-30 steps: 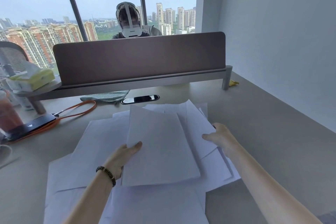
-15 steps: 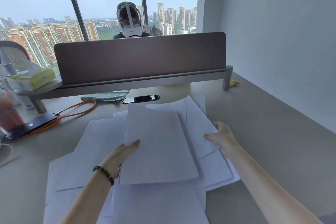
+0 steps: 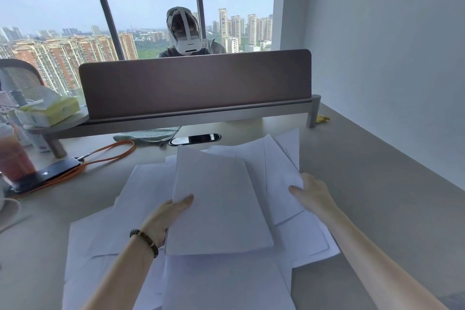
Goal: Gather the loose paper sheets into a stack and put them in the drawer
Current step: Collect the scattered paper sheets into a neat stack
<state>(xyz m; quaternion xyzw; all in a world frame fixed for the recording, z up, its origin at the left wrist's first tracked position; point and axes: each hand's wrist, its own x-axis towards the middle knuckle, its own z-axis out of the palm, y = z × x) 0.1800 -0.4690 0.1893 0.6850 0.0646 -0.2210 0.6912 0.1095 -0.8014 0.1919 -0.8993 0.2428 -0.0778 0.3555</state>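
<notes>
By the window, on a grey desk (image 3: 377, 196) with a brown divider (image 3: 196, 83), white sheets (image 3: 141, 196) lie spread; the left hand (image 3: 168, 214) grips a stack (image 3: 216, 204), the right hand (image 3: 312, 194) grasps neighbouring sheets.

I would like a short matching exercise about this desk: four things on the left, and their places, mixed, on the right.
Things:
1. left hand
2. phone
3. green cloth
4. tissue pack

Places:
A. under the shelf
B. on the shelf's left end
C. on the left edge of the top sheet
D. on the desk, on an orange cable

Pairs: 1-C, 2-D, 3-A, 4-B
</notes>
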